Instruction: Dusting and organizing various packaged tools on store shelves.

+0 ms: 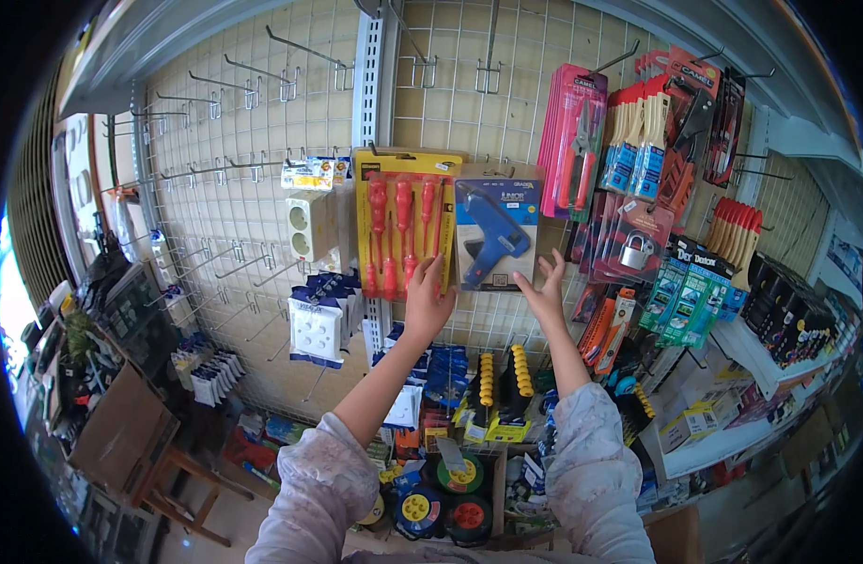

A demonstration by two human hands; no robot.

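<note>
My left hand (430, 296) is raised at the lower right edge of a yellow-backed screwdriver set (364, 233) with red handles. Its fingertips overlap the pack; whether they press on it I cannot tell. A packaged blue glue gun (498, 233) hangs just right of that set and partly overlaps it. Beside its lower right corner is my right hand (546, 287), fingers spread and thumb close to the card. Neither hand appears to grip anything.
Wire-grid panels (318, 106) carry metal hooks that stick outward. Pruning shears (579, 155), paint brushes (643, 134) and a padlock pack (635, 247) hang to the right. Switch packs (318, 328) hang left. Cable reels (417, 511) stand below; a wooden stool (192, 486) is lower left.
</note>
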